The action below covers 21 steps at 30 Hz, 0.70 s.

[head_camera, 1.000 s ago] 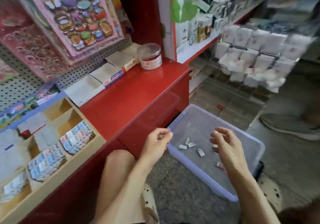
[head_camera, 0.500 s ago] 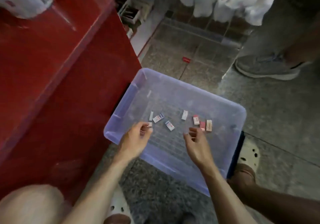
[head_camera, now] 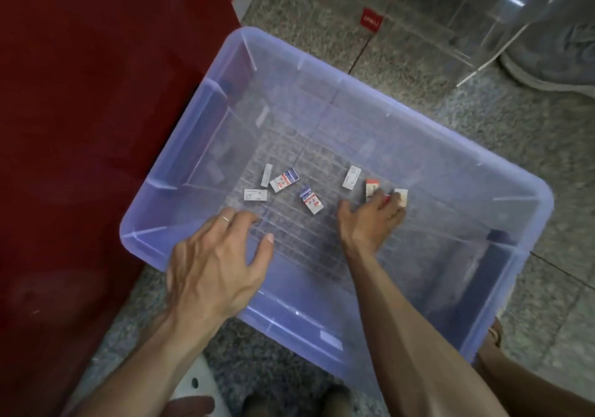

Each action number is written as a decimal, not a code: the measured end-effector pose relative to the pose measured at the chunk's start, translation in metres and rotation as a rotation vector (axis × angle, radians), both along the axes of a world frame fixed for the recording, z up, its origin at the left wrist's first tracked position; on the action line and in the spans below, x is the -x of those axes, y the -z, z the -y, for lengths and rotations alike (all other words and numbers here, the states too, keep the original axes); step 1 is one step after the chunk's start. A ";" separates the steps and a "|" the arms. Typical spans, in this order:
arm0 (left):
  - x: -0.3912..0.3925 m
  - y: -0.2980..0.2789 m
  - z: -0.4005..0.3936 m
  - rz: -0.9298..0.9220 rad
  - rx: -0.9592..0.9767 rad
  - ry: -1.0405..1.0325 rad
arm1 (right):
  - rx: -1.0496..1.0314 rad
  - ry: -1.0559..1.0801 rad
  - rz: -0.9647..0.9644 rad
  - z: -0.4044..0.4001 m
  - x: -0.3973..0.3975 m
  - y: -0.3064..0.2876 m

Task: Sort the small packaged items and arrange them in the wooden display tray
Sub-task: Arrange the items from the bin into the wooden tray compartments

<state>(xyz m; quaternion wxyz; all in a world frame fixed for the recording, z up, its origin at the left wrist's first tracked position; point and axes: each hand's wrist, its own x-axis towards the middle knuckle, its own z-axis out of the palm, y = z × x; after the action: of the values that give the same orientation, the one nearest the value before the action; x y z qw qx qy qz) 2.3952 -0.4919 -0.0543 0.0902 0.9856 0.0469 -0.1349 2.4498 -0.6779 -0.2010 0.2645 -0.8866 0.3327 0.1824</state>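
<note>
A translucent blue plastic bin (head_camera: 180,223) sits on the floor with several small packets on its bottom. Two blue-and-red packets (head_camera: 284,180) (head_camera: 310,200) lie near the middle. White packets (head_camera: 255,195) (head_camera: 267,175) (head_camera: 351,177) lie flat around them. My right hand (head_camera: 370,223) is down in the bin, its fingertips on a red packet (head_camera: 384,199) beside a pale packet (head_camera: 402,197) and a red-and-white one (head_camera: 372,188). My left hand (head_camera: 215,262) hovers over the bin's near-left rim with fingers spread and nothing in it. The wooden display tray is out of view.
A red counter front (head_camera: 96,110) stands against the bin's left side. A small red packet (head_camera: 371,20) lies on the speckled floor beyond the bin. Another person's grey shoe (head_camera: 553,69) is at the top right. My knees and white clog (head_camera: 193,381) are below.
My view has dropped from the counter and wooden tray to the bin. Both hands have come down into the bin; the right hand has reached the red packets, and the left hand has opened.
</note>
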 end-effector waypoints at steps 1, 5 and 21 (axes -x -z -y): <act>-0.001 0.000 0.000 0.003 0.006 -0.012 | -0.029 -0.096 0.039 -0.009 0.004 0.002; -0.001 0.000 0.001 0.020 0.033 -0.068 | -0.066 -0.364 0.209 -0.022 0.021 0.012; 0.001 0.000 0.003 0.054 0.064 -0.151 | -0.242 -0.424 0.271 -0.034 -0.009 0.023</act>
<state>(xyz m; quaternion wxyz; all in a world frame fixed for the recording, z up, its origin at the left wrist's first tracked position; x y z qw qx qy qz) 2.3940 -0.4951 -0.0541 0.1331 0.9791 0.1145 -0.1025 2.4591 -0.6441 -0.2241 0.3663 -0.9147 0.0774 0.1519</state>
